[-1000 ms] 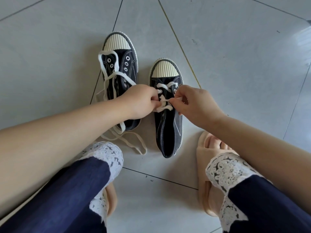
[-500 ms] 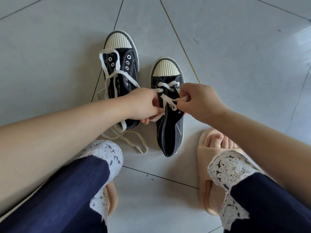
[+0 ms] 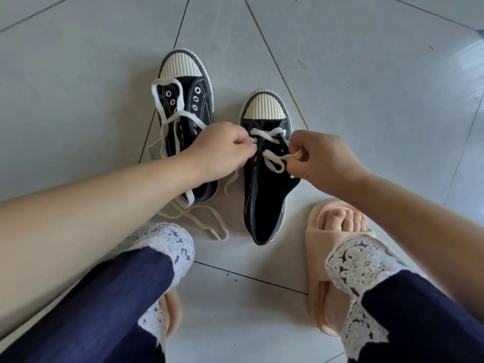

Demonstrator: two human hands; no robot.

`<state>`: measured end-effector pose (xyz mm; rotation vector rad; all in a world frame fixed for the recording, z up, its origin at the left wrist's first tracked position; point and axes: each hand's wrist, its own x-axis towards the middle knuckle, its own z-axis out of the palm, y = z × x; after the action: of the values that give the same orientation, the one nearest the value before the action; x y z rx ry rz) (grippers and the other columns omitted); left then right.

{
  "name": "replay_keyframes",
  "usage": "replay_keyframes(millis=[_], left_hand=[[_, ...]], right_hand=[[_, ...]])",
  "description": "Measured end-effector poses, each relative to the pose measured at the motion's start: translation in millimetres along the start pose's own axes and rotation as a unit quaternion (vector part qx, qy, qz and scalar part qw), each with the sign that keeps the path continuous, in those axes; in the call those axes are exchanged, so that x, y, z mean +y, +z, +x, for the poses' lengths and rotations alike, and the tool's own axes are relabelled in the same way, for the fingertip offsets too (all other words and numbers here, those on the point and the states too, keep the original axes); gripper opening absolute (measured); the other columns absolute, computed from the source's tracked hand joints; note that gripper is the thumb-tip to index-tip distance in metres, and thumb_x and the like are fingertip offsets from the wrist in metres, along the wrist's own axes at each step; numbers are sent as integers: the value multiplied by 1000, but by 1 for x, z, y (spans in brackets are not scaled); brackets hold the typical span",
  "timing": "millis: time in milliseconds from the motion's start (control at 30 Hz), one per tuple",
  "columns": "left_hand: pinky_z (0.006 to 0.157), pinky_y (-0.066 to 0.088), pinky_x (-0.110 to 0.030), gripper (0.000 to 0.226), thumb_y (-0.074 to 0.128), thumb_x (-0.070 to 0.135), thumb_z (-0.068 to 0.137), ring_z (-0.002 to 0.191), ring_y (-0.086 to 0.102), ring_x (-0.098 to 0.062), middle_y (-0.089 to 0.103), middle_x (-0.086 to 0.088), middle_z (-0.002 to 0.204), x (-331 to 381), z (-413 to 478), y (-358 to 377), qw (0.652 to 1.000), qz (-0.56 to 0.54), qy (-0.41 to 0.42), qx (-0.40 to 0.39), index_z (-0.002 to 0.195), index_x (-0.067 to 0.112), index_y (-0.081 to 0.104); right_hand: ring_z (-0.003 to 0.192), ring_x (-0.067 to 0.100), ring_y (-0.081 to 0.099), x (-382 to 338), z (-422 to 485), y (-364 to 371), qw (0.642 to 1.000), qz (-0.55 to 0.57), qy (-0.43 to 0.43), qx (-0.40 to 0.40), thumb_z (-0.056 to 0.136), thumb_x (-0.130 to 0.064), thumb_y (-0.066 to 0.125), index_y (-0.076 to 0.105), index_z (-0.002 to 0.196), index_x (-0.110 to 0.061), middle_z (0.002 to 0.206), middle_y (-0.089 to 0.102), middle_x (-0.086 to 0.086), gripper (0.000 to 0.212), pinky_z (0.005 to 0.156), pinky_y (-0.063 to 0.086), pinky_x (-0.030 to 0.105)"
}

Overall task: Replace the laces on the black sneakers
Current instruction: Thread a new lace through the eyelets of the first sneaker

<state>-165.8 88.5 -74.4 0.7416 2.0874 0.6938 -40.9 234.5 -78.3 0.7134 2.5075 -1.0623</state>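
Note:
Two black sneakers with cream ribbed toe caps stand on the tiled floor. The right sneaker has a white lace crossed through its front eyelets. My left hand pinches the lace at the shoe's left eyelet row. My right hand pinches a loop of the same lace at the right side. The left sneaker has bare eyelets, and a loose white lace lies draped over it and trails onto the floor.
My knees in dark blue trousers with white lace hems fill the lower corners. My right foot in a beige slide sandal stands beside the right sneaker's heel; the other sandal peeks out under my left knee. Grey tiles lie all around.
My hands have drawn apart, the left one rising to the eyelet row. The lace loop between them is pulled out to the right. The view has tilted down slightly.

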Motion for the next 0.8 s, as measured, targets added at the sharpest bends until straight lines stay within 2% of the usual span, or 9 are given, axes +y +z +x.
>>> replay_keyframes(millis=[100, 167, 233, 333, 400, 500, 567, 667, 800], left_hand=[[71, 37, -3, 30, 52, 5, 85, 80, 53, 3, 58, 10, 94, -3, -7, 2, 990, -142, -9, 5, 55, 1, 51], [66, 45, -13, 31, 48, 3, 87, 76, 57, -5, 64, 2, 89, 0, -9, 4, 947, -316, -38, -33, 56, 2, 47], [57, 47, -20, 35, 46, 6, 90, 66, 57, -10, 64, -2, 72, 3, -4, 1, 917, -391, -70, -42, 55, 10, 48], [45, 31, -21, 47, 44, 6, 86, 46, 41, -12, 44, 8, 45, 3, 7, -13, 960, -268, -62, 45, 44, 25, 37], [50, 25, -23, 41, 45, 10, 80, 47, 32, -14, 33, 5, 46, -1, 8, -22, 993, -83, -26, 82, 45, 23, 28], [50, 24, -26, 29, 56, 28, 76, 54, 36, -14, 40, 5, 55, -2, -1, -18, 989, 138, 30, 47, 57, 21, 36], [56, 31, -28, 27, 60, 44, 76, 67, 47, -15, 51, 6, 72, 2, -4, -7, 981, 184, 49, -32, 73, 21, 46], [66, 39, -30, 24, 55, 40, 86, 81, 55, -19, 60, 5, 78, 5, 1, 2, 971, 222, 66, -66, 82, 18, 61], [64, 40, -24, 24, 57, 19, 83, 58, 51, -3, 58, 9, 54, 5, -2, -8, 998, 50, 12, -24, 60, 14, 64]], right_hand=[[50, 13, 30, 4, -2, -3, 1000, 3, 0, 3, 76, -6, 58, 41, 65, -15, 54, 38, -3, 21, 46, 29, 15], [49, 12, 29, 7, -4, -4, 1000, 1, -2, 7, 75, -4, 57, 40, 64, -15, 54, 37, -3, 23, 45, 28, 15], [49, 12, 29, 10, -5, -5, 1000, -6, -1, 10, 75, -4, 56, 39, 64, -16, 53, 37, -4, 23, 45, 27, 15], [49, 12, 30, 18, -8, -9, 1000, -25, 8, 9, 75, -7, 57, 36, 61, -22, 53, 38, -4, 30, 47, 28, 19], [48, 12, 31, 22, -8, -12, 1000, -27, 11, 12, 76, -8, 57, 35, 60, -23, 52, 38, -4, 31, 46, 27, 15], [48, 13, 31, 20, -8, -12, 999, -32, 2, 15, 75, -7, 56, 41, 64, -19, 51, 37, -3, 23, 45, 27, 16], [48, 13, 31, 17, -7, -11, 999, -38, -7, 14, 74, -7, 56, 43, 67, -15, 51, 37, -3, 17, 48, 29, 23], [48, 12, 30, 18, -9, -10, 999, -29, -11, 25, 74, -6, 55, 45, 68, -13, 51, 36, -4, 14, 48, 29, 25], [48, 13, 30, 23, -11, -9, 999, -31, -13, 32, 74, -5, 56, 45, 68, -13, 51, 37, -4, 15, 48, 29, 25]])
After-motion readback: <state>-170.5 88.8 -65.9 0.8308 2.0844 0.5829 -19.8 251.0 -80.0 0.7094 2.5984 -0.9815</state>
